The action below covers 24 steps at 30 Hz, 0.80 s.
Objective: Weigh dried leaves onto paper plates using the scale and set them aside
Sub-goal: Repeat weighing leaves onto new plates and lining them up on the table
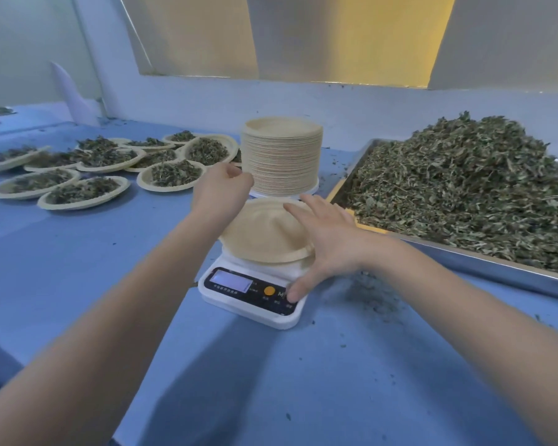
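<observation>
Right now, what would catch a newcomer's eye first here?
The big heap of dried leaves on the metal tray at right. Next, the tall stack of plates behind the scale, where the right hand thumbs a button; filled plates spread out at left.

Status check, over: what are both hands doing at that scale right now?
Left hand curled by the tall stack of paper plates. Right hand spread, thumb on white digital scale button. Empty tan paper plate on scale. Nothing obstructing.
</observation>
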{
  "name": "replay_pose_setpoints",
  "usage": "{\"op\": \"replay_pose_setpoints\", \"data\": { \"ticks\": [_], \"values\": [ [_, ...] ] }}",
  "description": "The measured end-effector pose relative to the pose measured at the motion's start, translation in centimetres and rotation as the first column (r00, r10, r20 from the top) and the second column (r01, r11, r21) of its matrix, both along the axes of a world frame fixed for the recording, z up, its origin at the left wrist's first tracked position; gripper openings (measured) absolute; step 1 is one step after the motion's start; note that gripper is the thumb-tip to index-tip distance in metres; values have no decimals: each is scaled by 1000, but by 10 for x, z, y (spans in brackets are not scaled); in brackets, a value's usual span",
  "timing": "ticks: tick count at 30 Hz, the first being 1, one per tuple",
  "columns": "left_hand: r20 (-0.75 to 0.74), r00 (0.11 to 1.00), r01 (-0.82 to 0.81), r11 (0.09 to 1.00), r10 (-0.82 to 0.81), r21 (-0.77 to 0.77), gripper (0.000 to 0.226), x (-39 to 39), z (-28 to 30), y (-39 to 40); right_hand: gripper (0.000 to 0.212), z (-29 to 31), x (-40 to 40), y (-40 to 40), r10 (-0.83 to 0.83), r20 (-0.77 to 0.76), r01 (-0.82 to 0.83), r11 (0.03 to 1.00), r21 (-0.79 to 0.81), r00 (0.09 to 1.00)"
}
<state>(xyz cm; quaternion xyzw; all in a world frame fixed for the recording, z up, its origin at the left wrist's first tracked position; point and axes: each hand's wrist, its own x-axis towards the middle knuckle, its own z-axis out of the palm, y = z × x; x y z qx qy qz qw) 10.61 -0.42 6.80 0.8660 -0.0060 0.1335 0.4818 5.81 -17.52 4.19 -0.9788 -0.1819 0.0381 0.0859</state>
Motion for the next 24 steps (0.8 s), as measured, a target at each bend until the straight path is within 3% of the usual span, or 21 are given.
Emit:
{"op": "replay_pose_setpoints", "data": {
  "ticks": [10,14,18,24],
  "values": [
    [-99,995,-23,998,17,-58,23,-3,-8,14,142,14,7,16,11,-71,-23,985,-168,997],
    [-82,997,-15,999,11,-50,25,-3,-7,17,140,24,7,19,44,-101,-41,999,26,994],
    [-50,999,8,998,-11,-63,7,-3,-4,19,133,33,11,20,38,-77,-27,990,137,996],
    [-45,998,41,998,-44,-54,20,-3,-6,19,125,31,16,19,50,-109,-22,970,244,993]
  ]
}}
